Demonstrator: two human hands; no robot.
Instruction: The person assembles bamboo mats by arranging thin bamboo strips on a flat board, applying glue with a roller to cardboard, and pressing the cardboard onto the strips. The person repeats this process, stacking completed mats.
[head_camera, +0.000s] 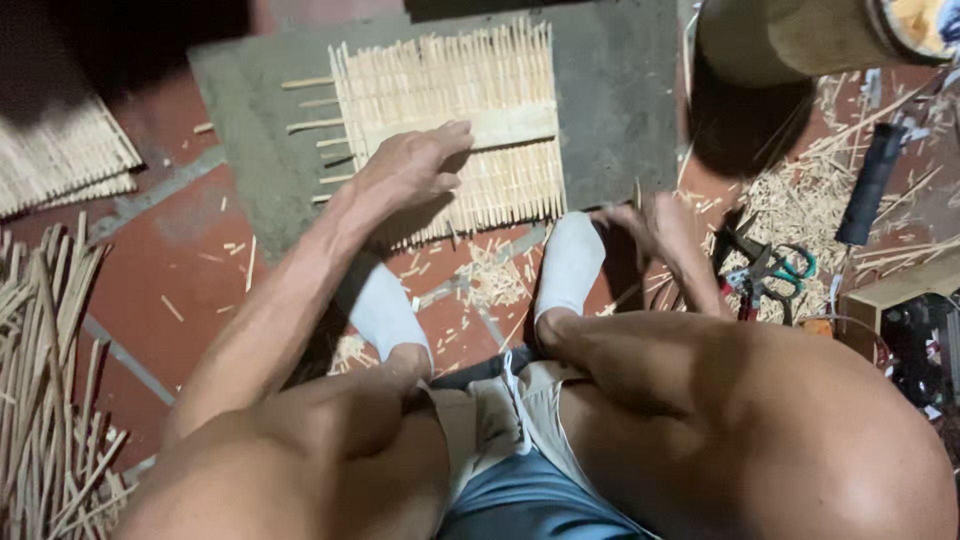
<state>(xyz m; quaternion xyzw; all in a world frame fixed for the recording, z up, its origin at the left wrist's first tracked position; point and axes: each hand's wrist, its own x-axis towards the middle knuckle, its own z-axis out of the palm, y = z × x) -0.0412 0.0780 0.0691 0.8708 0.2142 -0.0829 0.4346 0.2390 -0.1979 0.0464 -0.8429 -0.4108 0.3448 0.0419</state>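
A panel of thin bamboo slats lies on a grey board on the red floor, with a flat crosswise strip over its middle. My left hand rests on the panel's near left part, fingers spread and bent, touching the strip's left end. My right hand is low beside the panel's near right corner, fingers curled near a thin stick; what it grips is blurred. My feet in grey socks sit just in front of the panel.
A bundle of long bamboo sticks lies at the left. Finished woven panels are stacked at the upper left. Scissors and pliers lie among shavings at the right, near a dark handle and a wooden box.
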